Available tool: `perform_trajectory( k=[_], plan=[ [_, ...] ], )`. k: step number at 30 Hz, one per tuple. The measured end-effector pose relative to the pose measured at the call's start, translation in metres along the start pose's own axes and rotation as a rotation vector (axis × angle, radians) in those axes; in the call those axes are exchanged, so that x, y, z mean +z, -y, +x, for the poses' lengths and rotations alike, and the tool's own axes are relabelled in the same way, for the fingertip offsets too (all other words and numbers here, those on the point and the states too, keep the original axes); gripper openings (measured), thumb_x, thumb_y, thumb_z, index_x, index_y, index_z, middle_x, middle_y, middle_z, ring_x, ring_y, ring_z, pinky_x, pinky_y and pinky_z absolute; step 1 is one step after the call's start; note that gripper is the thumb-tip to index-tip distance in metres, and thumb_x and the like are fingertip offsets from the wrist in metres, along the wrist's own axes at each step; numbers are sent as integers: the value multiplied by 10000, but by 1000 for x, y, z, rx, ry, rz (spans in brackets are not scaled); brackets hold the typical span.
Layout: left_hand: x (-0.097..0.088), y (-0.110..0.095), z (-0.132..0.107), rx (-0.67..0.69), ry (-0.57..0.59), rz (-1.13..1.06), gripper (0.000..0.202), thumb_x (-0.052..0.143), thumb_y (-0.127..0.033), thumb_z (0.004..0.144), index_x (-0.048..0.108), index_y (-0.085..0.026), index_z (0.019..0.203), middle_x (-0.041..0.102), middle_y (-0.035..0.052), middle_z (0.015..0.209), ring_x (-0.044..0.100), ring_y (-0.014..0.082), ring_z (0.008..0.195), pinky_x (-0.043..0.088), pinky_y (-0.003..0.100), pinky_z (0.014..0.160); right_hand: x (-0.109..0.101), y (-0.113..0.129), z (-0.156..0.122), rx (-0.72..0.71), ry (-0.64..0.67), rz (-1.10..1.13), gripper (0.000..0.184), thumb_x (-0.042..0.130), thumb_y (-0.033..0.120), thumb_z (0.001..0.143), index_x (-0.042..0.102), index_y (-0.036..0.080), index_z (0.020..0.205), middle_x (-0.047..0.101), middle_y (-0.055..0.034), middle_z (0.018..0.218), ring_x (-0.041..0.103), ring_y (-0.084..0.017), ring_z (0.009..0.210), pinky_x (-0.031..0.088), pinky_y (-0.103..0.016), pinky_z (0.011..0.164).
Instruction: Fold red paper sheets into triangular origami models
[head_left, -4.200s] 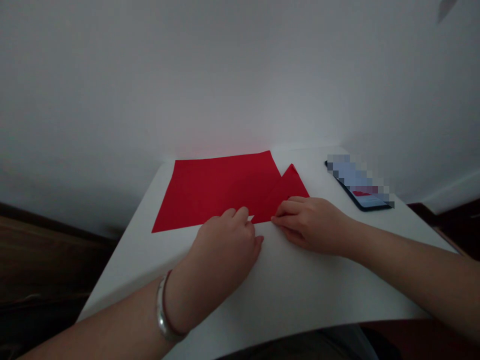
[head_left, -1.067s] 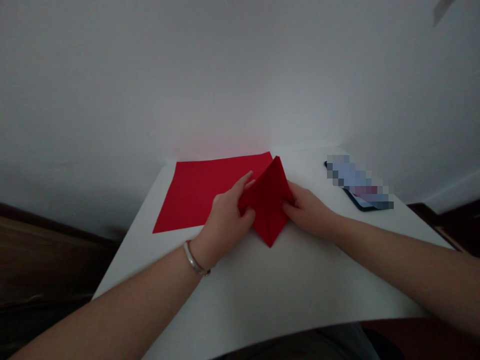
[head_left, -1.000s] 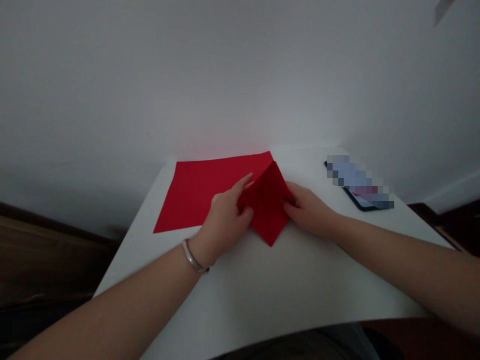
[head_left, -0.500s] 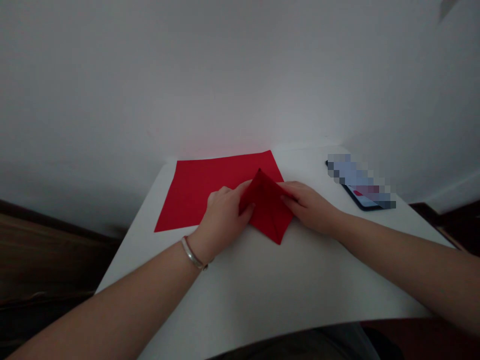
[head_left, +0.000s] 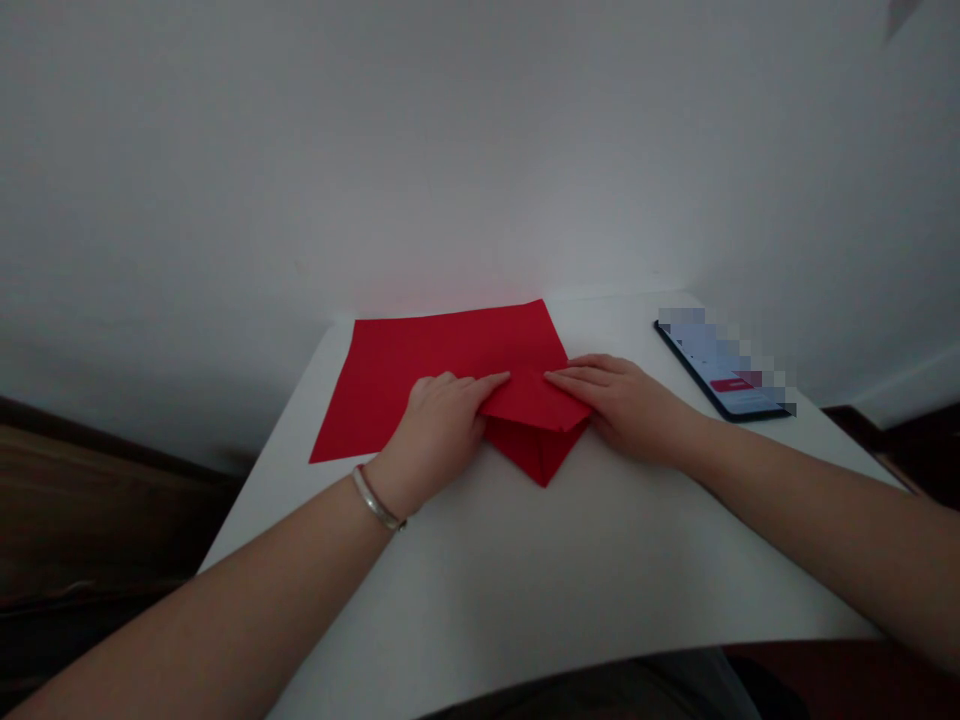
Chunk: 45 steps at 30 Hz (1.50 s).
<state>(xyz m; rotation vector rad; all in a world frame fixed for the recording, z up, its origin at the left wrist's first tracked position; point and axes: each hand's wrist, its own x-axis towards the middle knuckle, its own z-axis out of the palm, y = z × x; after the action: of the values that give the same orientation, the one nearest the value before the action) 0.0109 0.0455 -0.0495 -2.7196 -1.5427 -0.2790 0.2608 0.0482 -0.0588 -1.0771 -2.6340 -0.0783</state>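
Paper (head_left: 534, 398), red and folded, lies between both hands at the white table (head_left: 480, 600), its near corner pointing toward the wearer beneath a raised flap. Left hand (head_left: 442, 425) rests an extended index finger on the upper left edge. Right hand (head_left: 630, 405) lays straightened fingers along the upper right edge. Thumbs are largely hidden; whether either hand pinches cannot be determined. Flat red sheet (head_left: 420, 365) lies behind.

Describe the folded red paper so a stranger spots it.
On the white table, find the left hand and right hand. Between them is the folded red paper, one corner pointing toward the wearer. Unlike the flat red sheet beyond, it has a folded-over flap.
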Motion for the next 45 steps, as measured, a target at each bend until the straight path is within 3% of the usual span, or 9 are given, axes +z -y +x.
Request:
perform_trajectory(
  k=[5,8,16,20,28,33,38,45],
  plan=[
    [1,0,-2,57,7,114,503,448,-165,889,445,-224,1388,693,83,1055,593,255,920,428,404,816,5,-3,0,8,36,14,534,452,81,831,470,77,1364,563,-140,1340,454,-251,1268,376,-439,1068],
    [1,0,-5,97,12,165,501,409,-153,906,420,-207,1404,678,91,1047,584,256,926,424,403,820,7,-3,-1,11,68,-10,547,431,69,839,438,59,1386,537,-149,1366,410,-254,1315,352,-441,1089],
    [0,5,-6,144,5,310,507,391,-149,927,399,-260,1422,619,90,974,557,266,905,412,412,810,10,-5,-5,27,130,-51,619,400,45,835,370,158,1443,433,-72,1463,308,-261,1384,299,-490,1115],
    [1,10,-4,164,31,311,477,403,-199,946,411,-314,1409,600,74,943,562,245,869,423,382,764,11,-4,-6,32,128,-41,633,411,36,825,372,163,1444,432,-83,1463,321,-257,1378,309,-486,1111],
    [-6,11,-1,235,8,242,421,436,-238,944,472,-295,1360,577,64,998,560,192,807,437,314,723,17,-14,-8,2,103,123,666,392,4,801,370,180,1444,428,-98,1464,297,-234,1391,324,-509,1101],
    [-8,7,-1,348,-4,252,388,426,-159,940,507,-202,1318,579,93,1123,553,213,974,444,335,839,11,-11,-7,3,27,122,612,404,42,839,376,170,1436,401,-121,1480,326,-228,1378,345,-486,1096],
    [-4,6,-2,392,13,367,464,452,-151,928,416,-152,1390,564,129,1242,545,250,1044,446,385,865,-2,1,-1,-159,-106,21,492,467,131,895,458,179,1384,479,-101,1427,408,-228,1329,390,-457,1082],
    [-6,3,-4,326,-6,419,473,413,-170,946,386,-173,1418,567,124,1262,556,265,1034,446,394,815,-4,4,-4,-283,-12,-69,419,436,85,915,539,172,1312,554,-80,1349,489,-206,1267,474,-391,1018]
  ],
)
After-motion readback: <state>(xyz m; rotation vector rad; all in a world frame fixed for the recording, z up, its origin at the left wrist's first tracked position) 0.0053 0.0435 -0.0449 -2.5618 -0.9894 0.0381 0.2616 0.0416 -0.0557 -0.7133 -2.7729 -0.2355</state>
